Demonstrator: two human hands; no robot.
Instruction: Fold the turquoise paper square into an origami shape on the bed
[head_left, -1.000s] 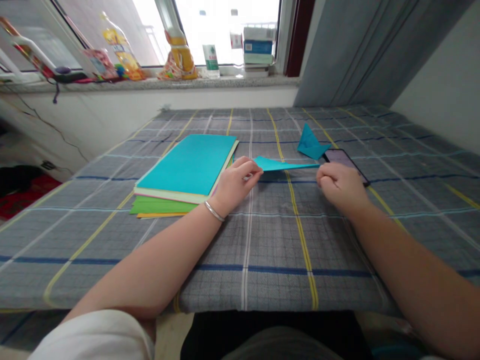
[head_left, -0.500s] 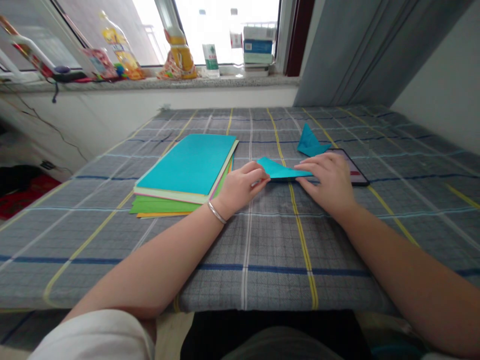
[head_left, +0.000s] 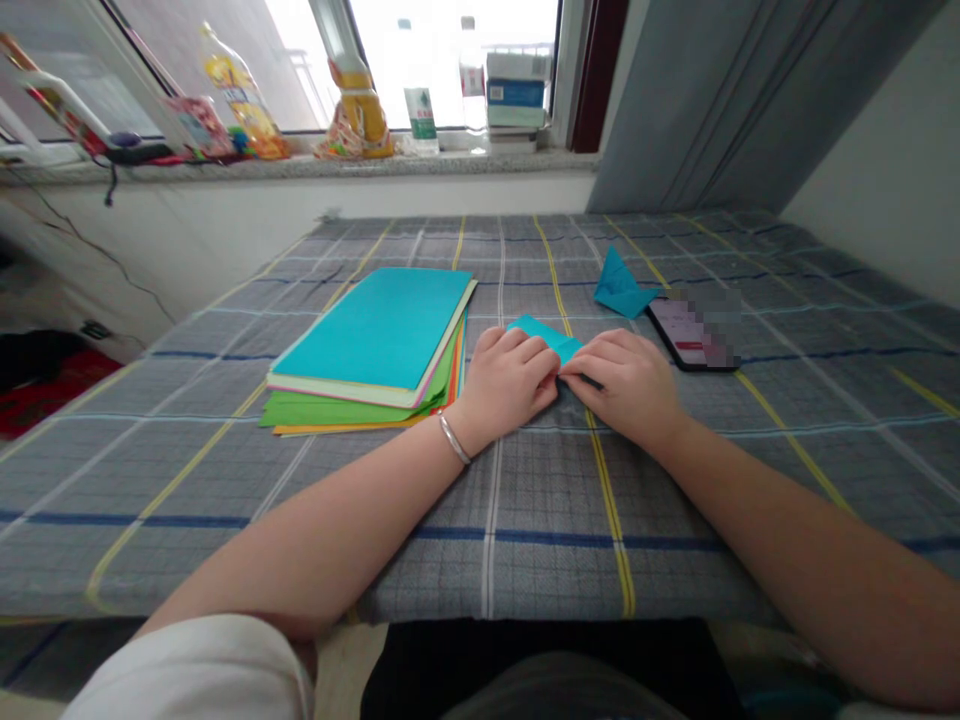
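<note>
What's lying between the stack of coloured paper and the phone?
In the head view, both hands, left hand and right hand, press a folded teal paper there on the checked cloth.

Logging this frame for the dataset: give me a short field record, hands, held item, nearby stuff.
left hand: pressing on the folded teal paper
right hand: on the same paper, fingertips meeting the left's
surface: plaid cloth
left of hands: stack of coloured paper
beyond right hand: finished teal fold, phone
</note>
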